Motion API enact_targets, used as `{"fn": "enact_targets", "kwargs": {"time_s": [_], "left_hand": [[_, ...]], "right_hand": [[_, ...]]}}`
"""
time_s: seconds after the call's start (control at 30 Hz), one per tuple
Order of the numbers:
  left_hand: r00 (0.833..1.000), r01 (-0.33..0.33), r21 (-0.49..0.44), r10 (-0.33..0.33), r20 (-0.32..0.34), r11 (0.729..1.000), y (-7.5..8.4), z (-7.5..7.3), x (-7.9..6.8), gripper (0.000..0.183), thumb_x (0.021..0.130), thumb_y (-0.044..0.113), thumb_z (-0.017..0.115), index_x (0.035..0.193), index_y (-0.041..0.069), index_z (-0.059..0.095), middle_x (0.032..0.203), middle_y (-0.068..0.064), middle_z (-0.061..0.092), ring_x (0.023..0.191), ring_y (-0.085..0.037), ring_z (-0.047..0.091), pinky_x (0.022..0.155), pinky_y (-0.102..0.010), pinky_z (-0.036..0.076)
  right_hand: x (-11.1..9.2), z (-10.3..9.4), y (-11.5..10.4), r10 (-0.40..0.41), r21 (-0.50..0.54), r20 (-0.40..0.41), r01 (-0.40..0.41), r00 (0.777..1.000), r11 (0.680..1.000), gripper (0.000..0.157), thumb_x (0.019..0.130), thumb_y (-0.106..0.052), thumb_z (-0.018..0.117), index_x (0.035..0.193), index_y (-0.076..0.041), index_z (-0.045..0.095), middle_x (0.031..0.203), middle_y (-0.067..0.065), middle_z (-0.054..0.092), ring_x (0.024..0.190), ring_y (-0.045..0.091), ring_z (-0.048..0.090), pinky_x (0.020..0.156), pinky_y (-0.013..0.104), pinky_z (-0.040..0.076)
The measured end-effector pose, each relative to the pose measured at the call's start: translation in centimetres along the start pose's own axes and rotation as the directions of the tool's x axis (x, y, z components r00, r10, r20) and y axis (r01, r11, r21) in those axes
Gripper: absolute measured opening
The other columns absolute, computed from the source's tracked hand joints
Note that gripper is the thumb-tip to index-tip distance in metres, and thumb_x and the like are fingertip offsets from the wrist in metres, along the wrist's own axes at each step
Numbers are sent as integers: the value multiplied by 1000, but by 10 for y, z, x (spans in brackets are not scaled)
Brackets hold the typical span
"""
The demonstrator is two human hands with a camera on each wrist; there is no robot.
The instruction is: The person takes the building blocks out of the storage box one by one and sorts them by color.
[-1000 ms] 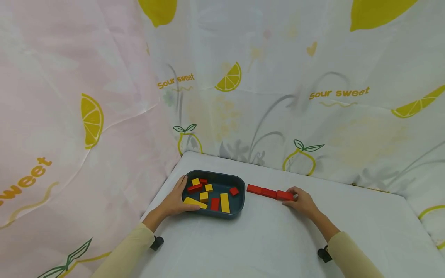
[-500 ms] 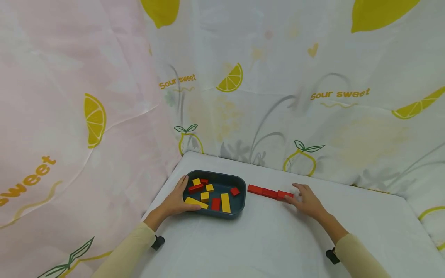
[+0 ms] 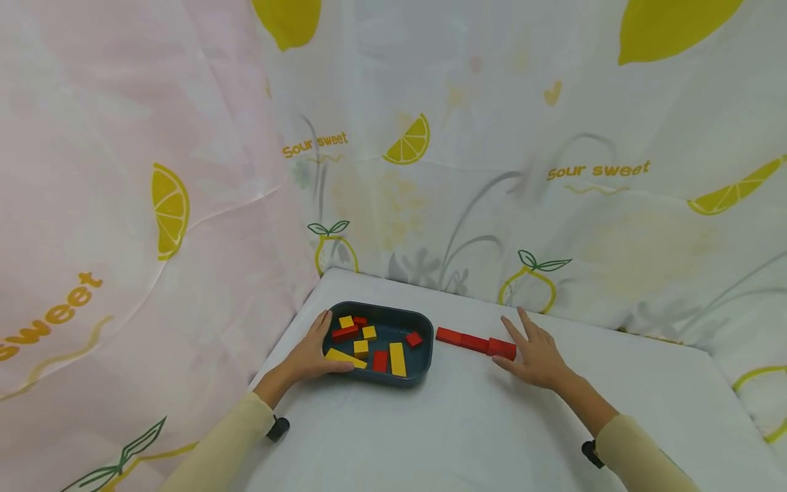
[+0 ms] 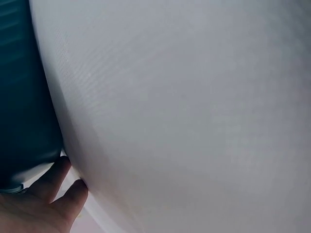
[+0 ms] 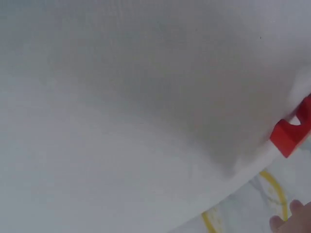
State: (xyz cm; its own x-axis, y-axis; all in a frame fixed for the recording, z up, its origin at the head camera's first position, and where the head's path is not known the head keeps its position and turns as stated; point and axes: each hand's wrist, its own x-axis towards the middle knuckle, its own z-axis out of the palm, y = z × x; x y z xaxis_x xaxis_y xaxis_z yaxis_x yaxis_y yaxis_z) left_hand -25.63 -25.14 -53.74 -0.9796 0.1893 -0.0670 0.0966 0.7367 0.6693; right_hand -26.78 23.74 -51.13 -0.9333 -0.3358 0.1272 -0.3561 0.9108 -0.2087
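At the table's left stands a dark blue-grey tray (image 3: 381,313) with red and yellow blocks in it. My left hand (image 3: 310,355) holds its left end, thumb along the near rim. In the left wrist view, fingertips (image 4: 60,165) lie against the tray's outer wall (image 4: 26,97). Right of the tray, red blocks (image 3: 475,343) lie end to end in a row. My right hand (image 3: 540,357) hovers at the row's right end with fingers spread, holding nothing. In the right wrist view, a red block (image 5: 285,138) shows a curved cutout; only a bit of the hand (image 5: 296,221) is visible.
A white cloth covers the table (image 3: 467,424). Behind it hangs a lemon-printed curtain (image 3: 467,137), and a pinkish one (image 3: 215,137) closes the left side. Inside the tray lie several blocks, such as a long yellow block (image 3: 397,360) and a red block (image 3: 380,361).
My right hand has let go of the rightmost red block and moved slightly back, its fingers spreading. The left hand and the tray stay where they were.
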Motion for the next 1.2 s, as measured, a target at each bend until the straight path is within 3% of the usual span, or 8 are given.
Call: {"fn": "enact_targets", "kwargs": {"time_s": [0.2,0.37,0.67,1.0,1.2], "left_hand": [[1000,-7,17,7,1,1000,0,-2,0,131,69,62,81,160,11,2,167,-13,-1,151,-38,17,117,-61,24],[1000,-11,22,11,-7,1000,0,-4,-1,131,69,62,81,160,11,2,167,-14,0,150,-39,18,116,-62,25],[1000,-6,13,6,11,1000,1,-2,-2,132,68,65,80,160,13,2,168,-11,-1,151,-37,17,117,-61,25],[1000,-9,22,8,9,1000,2,-2,0,131,68,64,81,160,13,3,168,-11,-2,152,-37,16,116,-63,25],[1000,-8,-4,8,-1,1000,2,0,-1,132,66,65,81,161,14,4,168,-10,-1,152,-36,16,117,-62,24]], "right_hand": [[5,-3,-20,-116,-23,-39,115,992,993,86,87,-57,64,156,-16,31,164,22,12,142,46,27,113,69,19],[12,-2,-33,-160,-19,-64,159,985,987,83,89,-57,62,155,-17,33,164,21,13,142,45,29,113,68,22],[21,-3,-59,-196,30,29,195,980,980,83,89,-60,60,156,-22,31,166,17,8,146,42,24,115,68,20],[34,-1,-97,-367,14,61,367,928,930,83,90,-69,52,157,-26,29,168,10,4,147,37,27,116,63,24],[43,9,-126,-433,108,26,428,901,897,83,91,-62,57,157,-20,29,168,11,4,149,36,22,117,64,20]]}}
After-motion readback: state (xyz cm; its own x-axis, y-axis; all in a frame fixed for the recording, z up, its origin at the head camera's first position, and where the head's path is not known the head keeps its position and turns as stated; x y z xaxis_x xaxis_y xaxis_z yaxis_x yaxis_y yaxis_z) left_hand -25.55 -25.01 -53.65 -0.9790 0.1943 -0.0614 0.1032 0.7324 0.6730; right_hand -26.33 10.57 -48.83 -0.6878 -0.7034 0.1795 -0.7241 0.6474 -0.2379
